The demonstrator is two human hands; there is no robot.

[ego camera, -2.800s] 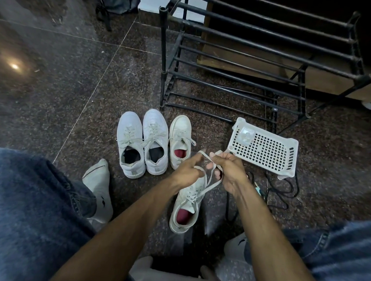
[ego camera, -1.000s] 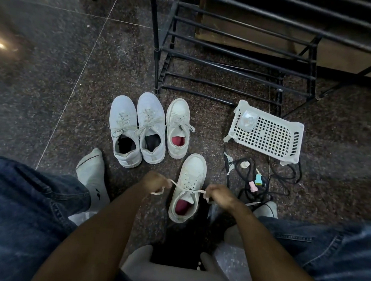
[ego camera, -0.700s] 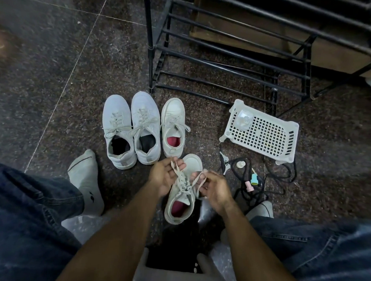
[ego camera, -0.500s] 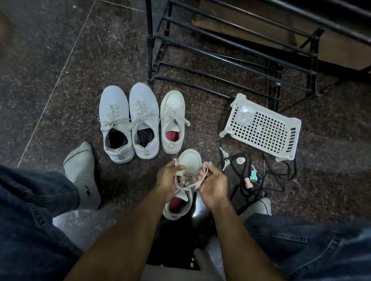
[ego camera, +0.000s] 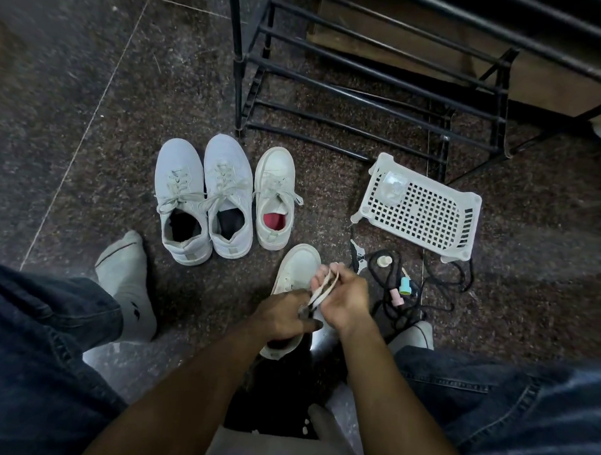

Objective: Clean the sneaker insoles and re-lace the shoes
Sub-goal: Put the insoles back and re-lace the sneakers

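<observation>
Lace [ego camera: 321, 289] in right hand [ego camera: 344, 299] grip, above sneaker [ego camera: 295, 270], beside left hand [ego camera: 281, 318].

White basket [ego camera: 420, 213] beside black rack [ego camera: 370, 91], cables [ego camera: 411, 290] nearby

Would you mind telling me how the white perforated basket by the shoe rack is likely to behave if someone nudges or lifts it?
The white basket is thin plastic full of holes, so it is probably light and fairly rigid. It lies on smooth polished floor, so a nudge would likely make it slide rather than tip. Black cords lie beside its near edge and might snag.
</observation>
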